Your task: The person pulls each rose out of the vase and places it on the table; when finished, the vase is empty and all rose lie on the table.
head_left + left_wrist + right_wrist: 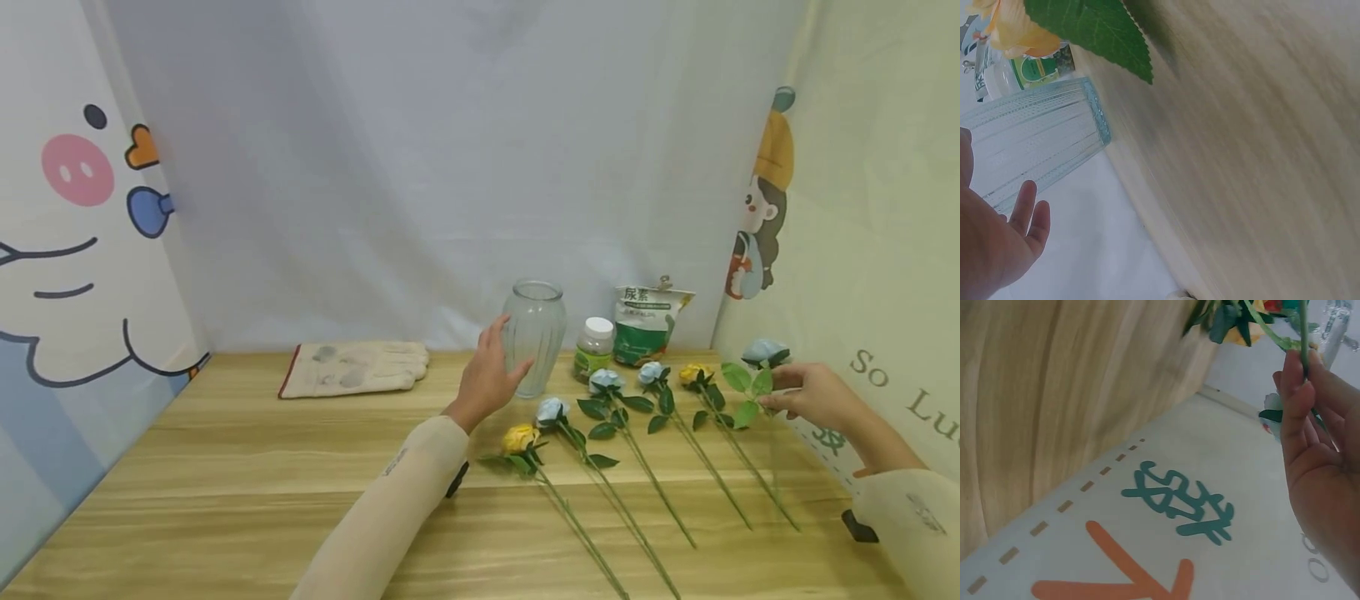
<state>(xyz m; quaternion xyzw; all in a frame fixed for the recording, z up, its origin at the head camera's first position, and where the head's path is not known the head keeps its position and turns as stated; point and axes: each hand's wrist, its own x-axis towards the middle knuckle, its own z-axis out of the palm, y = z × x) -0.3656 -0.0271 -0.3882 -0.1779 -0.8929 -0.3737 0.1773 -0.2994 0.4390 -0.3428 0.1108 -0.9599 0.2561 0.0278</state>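
Observation:
My left hand (489,372) is at the left side of a clear ribbed glass vase (537,333), thumb apart from the fingers. In the left wrist view the fingers (1024,209) overlap the vase; firm contact cannot be told. At the right, my right hand (813,400) pinches the green stem of a light blue artificial rose (765,351), held upright with its leaves just below the bloom. The right wrist view shows that stem (1304,337) between thumb and fingertips. Yellow roses (521,438) and blue roses (552,410) lie in a row on the table between the hands.
Behind the roses stand a white-capped jar (595,346) and a clipped green-and-white pouch (645,325). Pale work gloves (356,367) lie at the back left of the wooden table (247,483). Printed cloth (870,250) hangs around the table's back and sides.

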